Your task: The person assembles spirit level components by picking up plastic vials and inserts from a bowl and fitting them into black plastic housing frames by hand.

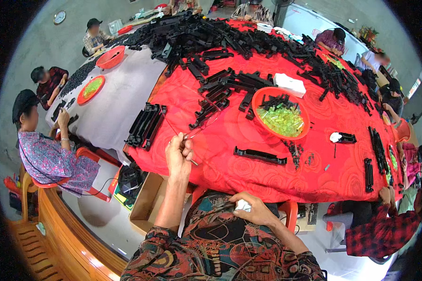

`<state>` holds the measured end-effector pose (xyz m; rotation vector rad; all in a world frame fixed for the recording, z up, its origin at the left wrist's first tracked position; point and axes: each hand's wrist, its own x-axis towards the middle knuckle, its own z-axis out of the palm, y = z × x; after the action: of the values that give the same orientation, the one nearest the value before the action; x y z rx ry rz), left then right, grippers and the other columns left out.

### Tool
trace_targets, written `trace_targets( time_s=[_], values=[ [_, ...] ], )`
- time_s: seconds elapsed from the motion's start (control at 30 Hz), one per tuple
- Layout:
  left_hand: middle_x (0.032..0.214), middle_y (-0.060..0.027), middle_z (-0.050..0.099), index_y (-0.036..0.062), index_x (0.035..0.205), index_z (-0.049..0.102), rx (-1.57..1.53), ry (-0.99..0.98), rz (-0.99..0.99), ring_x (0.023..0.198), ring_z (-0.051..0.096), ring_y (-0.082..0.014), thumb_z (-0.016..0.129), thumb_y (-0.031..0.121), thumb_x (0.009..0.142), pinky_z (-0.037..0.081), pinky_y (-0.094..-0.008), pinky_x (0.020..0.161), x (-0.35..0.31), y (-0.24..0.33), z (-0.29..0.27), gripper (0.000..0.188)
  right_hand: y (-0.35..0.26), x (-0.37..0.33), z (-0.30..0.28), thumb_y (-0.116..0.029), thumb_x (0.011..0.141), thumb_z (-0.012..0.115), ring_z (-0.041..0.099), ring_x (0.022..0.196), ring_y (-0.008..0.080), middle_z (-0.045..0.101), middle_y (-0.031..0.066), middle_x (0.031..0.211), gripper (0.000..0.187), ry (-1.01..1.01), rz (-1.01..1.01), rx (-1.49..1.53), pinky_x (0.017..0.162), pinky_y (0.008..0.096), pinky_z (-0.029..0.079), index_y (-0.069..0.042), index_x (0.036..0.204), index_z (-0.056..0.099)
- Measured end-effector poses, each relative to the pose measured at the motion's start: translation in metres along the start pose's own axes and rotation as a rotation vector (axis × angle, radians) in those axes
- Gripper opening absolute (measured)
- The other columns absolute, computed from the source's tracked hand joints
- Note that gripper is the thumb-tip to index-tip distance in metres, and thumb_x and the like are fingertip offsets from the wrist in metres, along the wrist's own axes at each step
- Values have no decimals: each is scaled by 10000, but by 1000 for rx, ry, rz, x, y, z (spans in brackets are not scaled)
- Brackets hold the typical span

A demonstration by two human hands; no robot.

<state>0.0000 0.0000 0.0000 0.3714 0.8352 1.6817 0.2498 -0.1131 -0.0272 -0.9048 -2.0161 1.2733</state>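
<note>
At the left, a stack of black plastic strips point(146, 125) is laid at the edge of the red-clothed tabletop point(229, 168), close enough to the rim that a nudge from a forearm could send it down toward the open cardboard box point(147, 203) below.

The left hand point(178, 154) is raised over that same edge, and a pair of thin-framed eyeglasses point(202, 125) is pinched by one temple between its fingers point(186, 141) (the lenses are nearly invisible against the cloth, so only the frame is made out). The glasses hang out over the tabletop, held at one thin end only; a loosened pinch could let them drop onto the black parts, and a twist could bend the temple.

The right hand point(252, 210) is held low at the lap, its fingers closed round a small white wad point(243, 205), seemingly tissue or cloth. If the wad is let go, it is likely lost to the floor.

Further right, a long black bracket point(260, 156) lies alone near the front, and an orange basin point(280, 113) of yellow-green pieces sits behind it; a reach across could tip the basin or sweep the bracket aside.
</note>
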Motion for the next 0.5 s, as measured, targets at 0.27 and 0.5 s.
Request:
trace_targets(
  time_s=[0.27, 0.5],
  values=[
    [588, -13, 500, 79, 779, 538, -32, -32, 32, 426, 341, -63, 530, 180, 887, 254, -206, 363, -7, 8, 4, 147, 16, -12, -7, -122, 847, 578, 484, 721, 60, 553, 4, 837, 142, 345, 140, 236, 623, 218, 397, -31, 949, 617],
    [581, -18, 483, 49, 824, 551, -11, -177, 13, 428, 344, -64, 522, 170, 890, 267, -205, 362, -24, 2, 18, 140, -21, -8, -27, -61, 850, 501, 493, 862, 131, 541, 29, 910, 312, 251, -172, 216, 768, 259, 399, -46, 1148, 588]
  ],
)
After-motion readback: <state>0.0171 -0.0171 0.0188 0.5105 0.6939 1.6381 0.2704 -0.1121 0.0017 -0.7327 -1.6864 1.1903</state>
